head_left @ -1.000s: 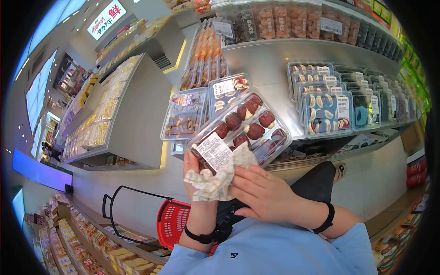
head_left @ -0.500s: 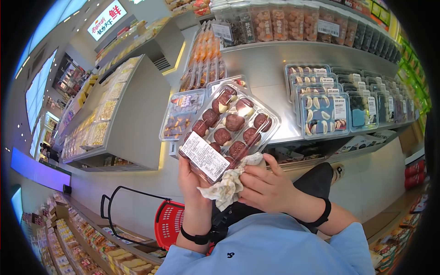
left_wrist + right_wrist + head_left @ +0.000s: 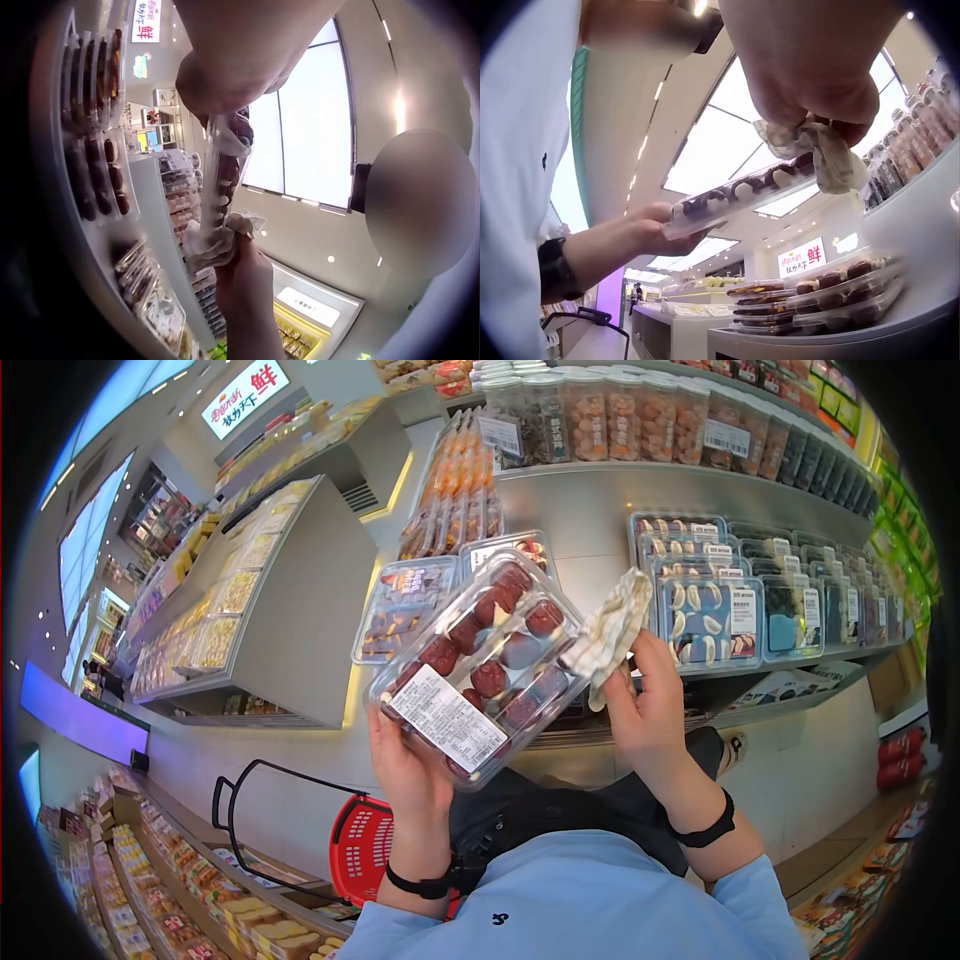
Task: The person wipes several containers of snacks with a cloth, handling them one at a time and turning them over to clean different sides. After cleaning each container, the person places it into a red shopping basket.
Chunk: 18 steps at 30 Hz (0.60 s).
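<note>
Shop shelving fills the background: a steel shelf (image 3: 585, 495) carries clear packs (image 3: 712, 605) of dried fruit, with jars (image 3: 600, 415) on the tier above and a lit sign (image 3: 240, 395) far off to the left. A red basket (image 3: 365, 845) sits low, by the person's left forearm. The left hand (image 3: 405, 765) grips a clear box (image 3: 495, 650) of dark red fruit by its labelled end, thumb on top beside the label (image 3: 447, 718) and fingers curled underneath, holding it tilted in front of the shelf. The right hand (image 3: 650, 705) pinches a crumpled cloth (image 3: 612, 628) and holds it against the box's far right edge. The hands are apart, one at each end of the box.
</note>
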Motion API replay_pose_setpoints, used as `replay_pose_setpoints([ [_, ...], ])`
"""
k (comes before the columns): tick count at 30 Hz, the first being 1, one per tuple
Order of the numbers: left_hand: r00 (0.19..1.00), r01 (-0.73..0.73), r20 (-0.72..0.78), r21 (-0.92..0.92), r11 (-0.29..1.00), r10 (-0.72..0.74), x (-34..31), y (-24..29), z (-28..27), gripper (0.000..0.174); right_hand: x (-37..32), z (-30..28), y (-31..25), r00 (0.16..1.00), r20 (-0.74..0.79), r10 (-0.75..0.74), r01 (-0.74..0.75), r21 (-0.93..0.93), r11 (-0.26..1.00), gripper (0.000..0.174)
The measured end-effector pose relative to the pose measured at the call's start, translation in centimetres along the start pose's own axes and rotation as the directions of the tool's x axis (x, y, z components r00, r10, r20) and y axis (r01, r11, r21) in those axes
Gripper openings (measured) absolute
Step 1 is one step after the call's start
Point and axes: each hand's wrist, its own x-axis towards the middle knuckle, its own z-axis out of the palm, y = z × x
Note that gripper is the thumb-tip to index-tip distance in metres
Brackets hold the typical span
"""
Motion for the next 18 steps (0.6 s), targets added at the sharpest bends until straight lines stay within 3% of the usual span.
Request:
replay_pose_setpoints([
  [4,0.996,-0.034,0.083,0.041,0.999,0.03,-1.2,-0.7,0.0,0.03,1.8,1.5,0.1,0.991,0.086,0.103,-0.111,0.102,0.989,0.024],
  [8,0.996,-0.027,0.083,0.06,0.998,0.022,-1.0,-0.6,0.3,0.031,4.6,2.1,-1.0,0.999,0.041,-0.021,0.014,0.151,0.988,0.024],
  [11,0.987,-0.024,0.158,0.038,0.999,0.018,-1.1,-0.5,0.8,0.03,6.2,2.9,-0.9,0.972,-0.027,-0.234,0.235,0.016,0.972,0.024],
  [14,0.987,-0.008,0.16,0.006,1.0,0.007,-1.1,-0.8,0.6,0.03,6.0,2.9,-1.2,0.948,-0.001,-0.317,0.314,-0.134,0.94,0.025],
  [18,0.987,-0.015,0.162,-0.014,1.0,0.017,-0.5,-0.5,0.8,0.03,4.8,2.5,-2.8,0.974,-0.035,-0.225,0.217,-0.159,0.963,0.024],
])
